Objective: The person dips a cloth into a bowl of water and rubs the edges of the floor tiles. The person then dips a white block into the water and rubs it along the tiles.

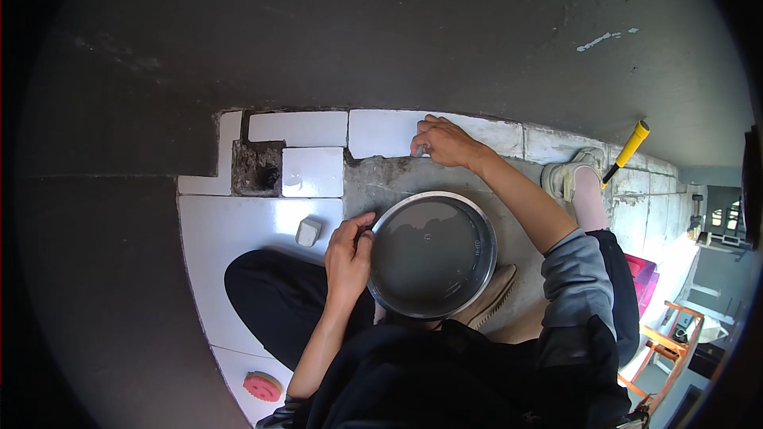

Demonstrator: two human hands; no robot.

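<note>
A metal pan (493,258) of grey liquid (425,258) is set close to the body, between the bent legs, and its left edge is grasped by the left hand (348,258), presumably so that it is kept steady within reach. Farther out, the bent fingers of the right hand (449,143) are rested at the edge of a white tile (381,133) beside the bare cement (362,183); whether anything is pinched there cannot be told. Beyond the right foot, a yellow-handled tool (632,143) is leaned near the dark wall (445,40), perhaps placed aside for clearance.
</note>
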